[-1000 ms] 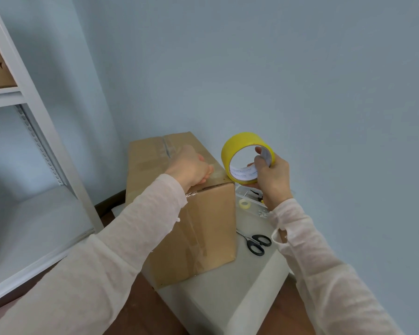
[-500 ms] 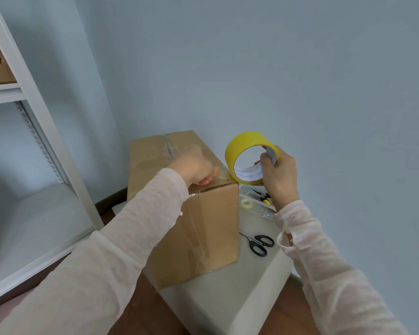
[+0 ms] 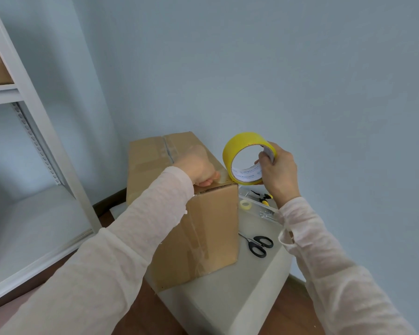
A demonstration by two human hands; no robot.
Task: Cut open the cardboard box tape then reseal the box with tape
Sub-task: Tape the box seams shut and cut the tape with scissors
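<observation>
A brown cardboard box (image 3: 211,228) stands on a low white table (image 3: 230,293). My left hand (image 3: 198,169) rests on the box's top near its front edge, fingers curled down onto the cardboard; whether it pinches a tape end is unclear. My right hand (image 3: 277,170) grips a yellow tape roll (image 3: 243,147), held upright just right of the box top, fingers through its core. Black-handled scissors (image 3: 258,245) lie on the table right of the box.
A small clear tape roll (image 3: 245,204) and a clear tray with a yellow-handled tool (image 3: 264,198) sit behind the scissors by the blue wall. A white metal shelf unit (image 3: 41,131) stands to the left. Brown floor shows below the table.
The right hand has carried the yellow roll slightly up and right. The left hand has stayed on the box top, sliding a little toward the front edge.
</observation>
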